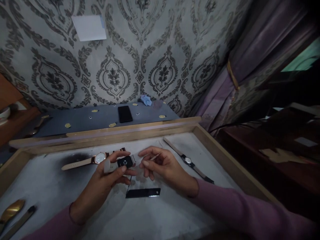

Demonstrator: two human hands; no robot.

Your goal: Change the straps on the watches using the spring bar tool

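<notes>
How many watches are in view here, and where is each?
3: the dark-faced watch in the left hand, the beige-strapped watch lying to its left, and the small-faced watch lying right of the right hand. More could be hidden behind the hands.

The left hand (pixel 110 178) holds a watch (pixel 125 162); from it, right hand (pixel 162 165) at three o'clock, black strip (pixel 143 193) at five, phone (pixel 125 114) at twelve.

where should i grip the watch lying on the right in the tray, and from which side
Pinch the watch by its case's side edges, coming from above. It lies face up, with both strap halves stretched out along the tray floor, so those edges look free and likely firmer than the strap.
</notes>
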